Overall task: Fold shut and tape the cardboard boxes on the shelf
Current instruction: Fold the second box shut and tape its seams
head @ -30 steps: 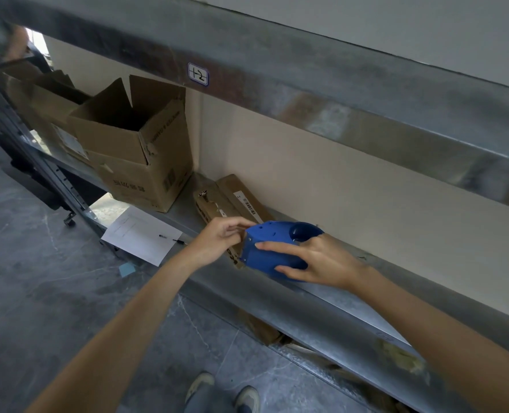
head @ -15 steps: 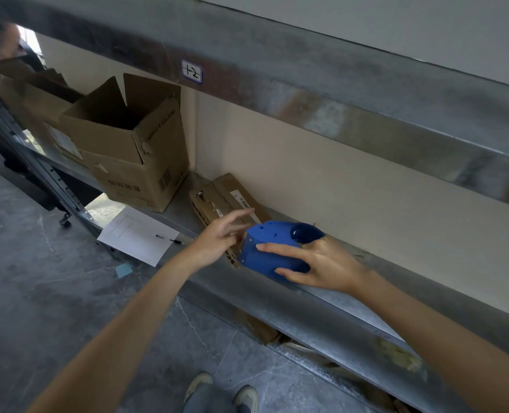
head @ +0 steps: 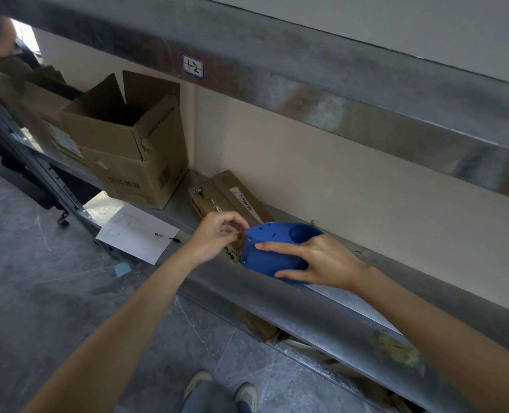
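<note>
Bare forearms (head: 134, 317), blue-grey trousers (head: 217, 403) and 2 olive-tan shoes (head: 199, 383).

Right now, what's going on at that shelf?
A person is working at the metal shelf. The right hand holds a blue tape dispenser at the shelf's front edge. The left hand pinches at its mouth, apparently picking at the tape end. Just behind the hands lies a small flat box, closed. The large cardboard box further left stands with its flaps open and untaped.
</note>
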